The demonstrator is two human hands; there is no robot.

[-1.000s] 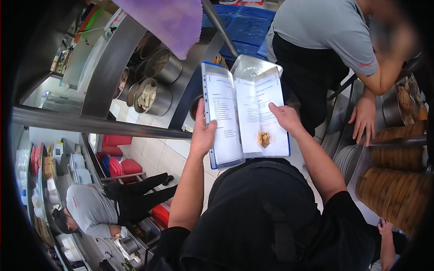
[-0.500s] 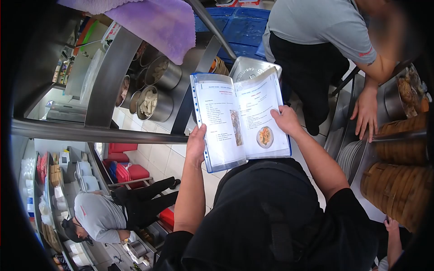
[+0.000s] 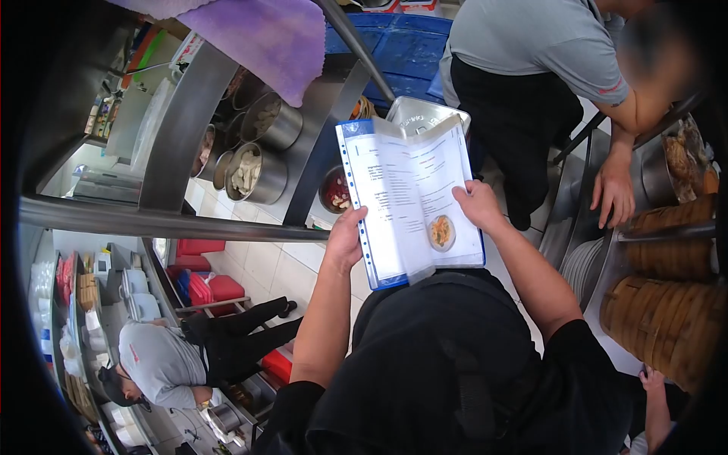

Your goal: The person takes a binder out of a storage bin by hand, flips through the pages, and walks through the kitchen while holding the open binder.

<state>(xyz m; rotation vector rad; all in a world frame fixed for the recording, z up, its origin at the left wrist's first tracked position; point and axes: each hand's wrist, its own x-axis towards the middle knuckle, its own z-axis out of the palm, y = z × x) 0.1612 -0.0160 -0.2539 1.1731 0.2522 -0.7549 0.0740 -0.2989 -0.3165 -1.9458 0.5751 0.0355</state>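
Observation:
An open blue-edged folder (image 3: 390, 243) with printed pages in clear plastic sleeves lies between my two hands, in front of my body. My left hand (image 3: 348, 235) grips its left edge. My right hand (image 3: 478, 203) holds the right edge, thumb on the page above a round food picture (image 3: 440, 232). One sleeve stands partly lifted and bent near the middle, over the left page. Behind the folder's top edge is a metal tray or lid (image 3: 425, 114).
Metal pots with food (image 3: 246, 174) stand at upper left behind a steel rail (image 3: 174, 222). A purple cloth (image 3: 262, 45) hangs above. Co-workers are at upper right (image 3: 523, 38) and lower left (image 3: 159, 356). Bamboo steamers (image 3: 660, 318) and stacked plates (image 3: 584, 269) are at right.
The folder's pages have shifted: a sleeve that lay flatter on the left is now raised across the middle. The folder's left edge and my left hand have moved slightly right.

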